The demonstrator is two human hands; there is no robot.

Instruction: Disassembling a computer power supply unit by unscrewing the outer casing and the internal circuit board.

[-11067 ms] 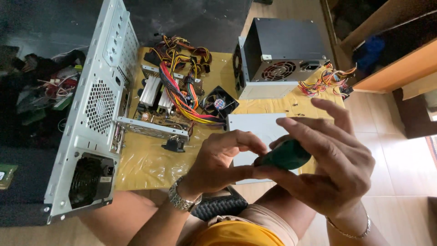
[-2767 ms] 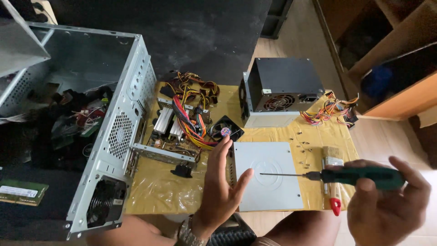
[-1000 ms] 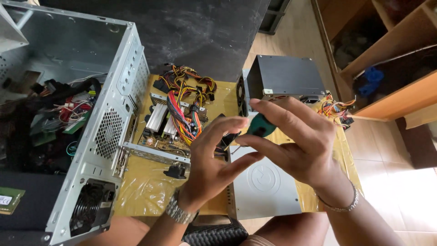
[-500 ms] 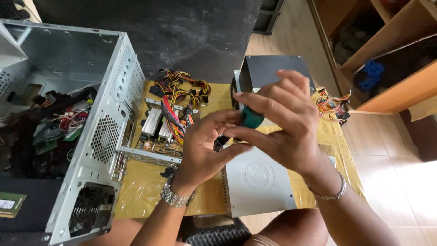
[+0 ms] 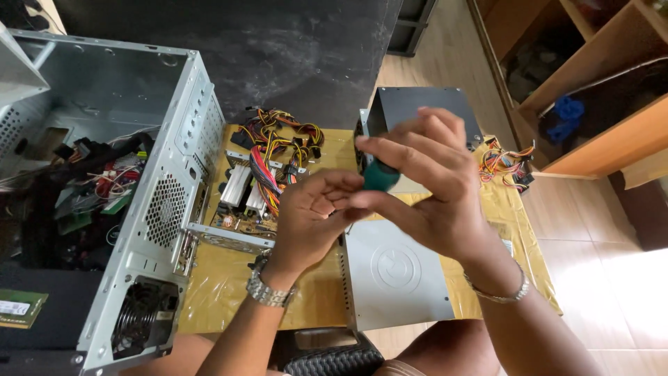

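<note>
Screwdriver handle [image 5: 380, 175] green, rounded, gripped by right hand [image 5: 431, 188]; left hand [image 5: 313, 219] cupped, touching it.

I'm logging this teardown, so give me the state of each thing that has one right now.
Left hand: cupped against the screwdriver.
Right hand: gripping the green screwdriver handle.
Computer case: side open, wires showing.
Grey power supply: closed, out on the mat.
Circuit board: bare, cables attached.
Metal cover: lying flat.

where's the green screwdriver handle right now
In the head view it is at centre frame, the green screwdriver handle gripped between the right hand and left hand, raised above the grey metal cover plate.
</note>
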